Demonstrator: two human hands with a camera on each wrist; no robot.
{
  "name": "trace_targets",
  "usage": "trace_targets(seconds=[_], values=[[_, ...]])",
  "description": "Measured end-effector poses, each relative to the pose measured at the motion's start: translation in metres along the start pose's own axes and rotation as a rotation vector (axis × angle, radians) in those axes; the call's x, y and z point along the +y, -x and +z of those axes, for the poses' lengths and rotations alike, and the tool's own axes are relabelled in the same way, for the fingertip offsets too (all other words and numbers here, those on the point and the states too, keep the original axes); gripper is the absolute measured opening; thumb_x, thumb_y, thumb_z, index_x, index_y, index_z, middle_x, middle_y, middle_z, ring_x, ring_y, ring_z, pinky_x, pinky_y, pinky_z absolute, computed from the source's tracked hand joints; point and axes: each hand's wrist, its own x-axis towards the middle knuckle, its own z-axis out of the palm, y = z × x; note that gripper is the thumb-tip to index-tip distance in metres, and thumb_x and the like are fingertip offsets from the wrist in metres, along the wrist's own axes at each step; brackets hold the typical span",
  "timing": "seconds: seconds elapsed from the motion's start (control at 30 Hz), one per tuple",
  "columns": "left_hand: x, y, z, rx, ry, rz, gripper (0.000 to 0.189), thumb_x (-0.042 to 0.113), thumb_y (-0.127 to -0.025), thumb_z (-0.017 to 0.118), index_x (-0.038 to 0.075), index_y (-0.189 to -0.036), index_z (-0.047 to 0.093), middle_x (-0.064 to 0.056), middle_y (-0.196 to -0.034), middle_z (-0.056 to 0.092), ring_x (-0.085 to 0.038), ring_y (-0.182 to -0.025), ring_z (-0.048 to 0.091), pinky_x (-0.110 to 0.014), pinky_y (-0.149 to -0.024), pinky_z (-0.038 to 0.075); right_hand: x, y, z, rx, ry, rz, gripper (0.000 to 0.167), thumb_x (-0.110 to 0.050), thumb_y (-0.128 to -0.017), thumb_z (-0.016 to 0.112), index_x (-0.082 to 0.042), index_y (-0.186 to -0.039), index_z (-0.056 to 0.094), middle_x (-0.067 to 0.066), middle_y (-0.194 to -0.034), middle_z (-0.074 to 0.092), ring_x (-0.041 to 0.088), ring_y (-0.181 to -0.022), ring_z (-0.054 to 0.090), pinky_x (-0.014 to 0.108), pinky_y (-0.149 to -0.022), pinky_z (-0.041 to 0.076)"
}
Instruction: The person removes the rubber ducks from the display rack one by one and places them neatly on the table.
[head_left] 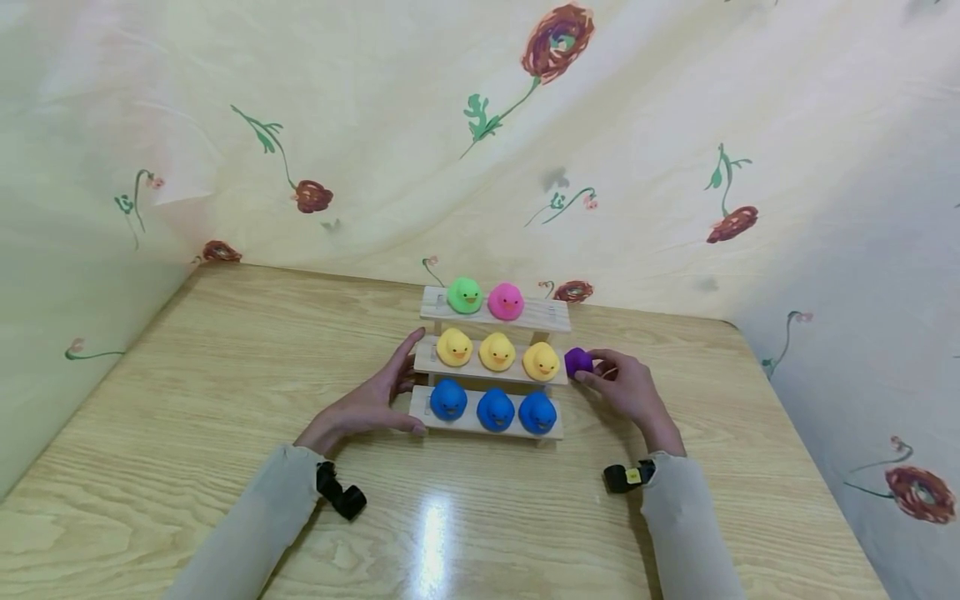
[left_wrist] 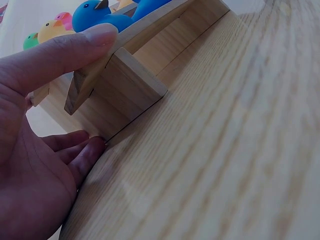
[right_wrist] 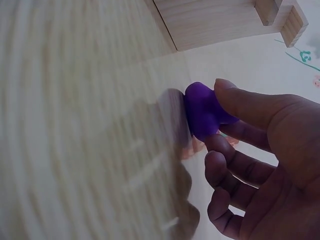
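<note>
A three-tier wooden display rack [head_left: 491, 423] stands on the table with small rubber ducks on its steps. My left hand [head_left: 375, 400] holds the rack's left end. In the left wrist view its thumb [left_wrist: 100, 37] lies over the lowest step's end and its fingertips are low at the side panel. Right of the rack, my right hand [head_left: 626, 387] pinches a purple rubber duck [right_wrist: 202, 112] between thumb and fingers, close over the tabletop. Blue ducks [head_left: 495, 409] fill the bottom step, yellow ducks [head_left: 497, 352] the middle; a green duck [head_left: 465, 296] and a pink duck [head_left: 506, 302] sit on top.
The wood-grain table [head_left: 225, 375] runs back to a flower-patterned cloth [head_left: 390, 125], which also hangs along both sides. Dark wrist cameras [head_left: 341, 492] are strapped over the sleeves. The top step's right end [head_left: 551, 315] is bare wood.
</note>
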Motion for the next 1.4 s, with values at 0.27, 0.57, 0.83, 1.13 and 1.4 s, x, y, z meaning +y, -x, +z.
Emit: trace_targets(seconds=[0.27, 0.57, 0.83, 1.13, 1.4], values=[[0.001, 0.000, 0.001, -0.004, 0.013, -0.008, 0.131, 0.012, -0.076, 0.088, 0.038, -0.160, -0.008, -0.023, -0.165, 0.014, -0.044, -0.151, 0.025, -0.060, -0.123, 0.023, 0.001, 0.001, -0.003, 0.022, 0.009, -0.038, 0.050, -0.034, -0.095, 0.069, -0.006, -0.135, 0.060, 0.019, -0.110, 0.068, 0.027, -0.096, 0.061, 0.026, -0.074, 0.048], [0.002, 0.000, 0.001, 0.000, 0.018, -0.007, 0.131, 0.010, -0.076, 0.088, 0.037, -0.160, -0.008, -0.023, -0.164, 0.017, -0.044, -0.150, 0.027, -0.061, -0.123, 0.024, -0.006, 0.003, -0.011, 0.063, 0.012, -0.063, 0.048, -0.035, -0.097, 0.066, -0.004, -0.133, 0.061, 0.020, -0.106, 0.068, 0.027, -0.091, 0.063, 0.025, -0.069, 0.050], [0.002, -0.001, 0.001, -0.001, 0.016, -0.007, 0.132, 0.011, -0.075, 0.088, 0.034, -0.161, -0.010, -0.024, -0.165, 0.017, -0.044, -0.150, 0.027, -0.061, -0.123, 0.024, -0.017, 0.006, -0.018, 0.134, -0.002, -0.116, 0.044, -0.032, -0.098, 0.064, -0.003, -0.131, 0.063, 0.017, -0.101, 0.067, 0.027, -0.090, 0.062, 0.024, -0.071, 0.049], [0.002, -0.002, 0.000, -0.006, 0.011, -0.009, 0.132, 0.013, -0.075, 0.089, 0.032, -0.161, -0.010, -0.023, -0.164, 0.017, -0.044, -0.150, 0.027, -0.060, -0.123, 0.025, -0.035, 0.010, -0.026, 0.199, -0.075, -0.172, 0.041, -0.031, -0.099, 0.064, -0.004, -0.129, 0.065, 0.016, -0.099, 0.068, 0.016, -0.084, 0.060, 0.019, -0.068, 0.049], [0.001, -0.002, -0.001, -0.007, 0.011, -0.009, 0.132, 0.014, -0.075, 0.089, 0.034, -0.161, -0.010, -0.024, -0.165, 0.016, -0.044, -0.151, 0.026, -0.060, -0.123, 0.024, -0.054, 0.009, -0.031, 0.208, -0.102, -0.228, 0.039, -0.030, -0.099, 0.065, -0.006, -0.129, 0.064, 0.014, -0.098, 0.068, 0.015, -0.082, 0.058, 0.016, -0.070, 0.049]])
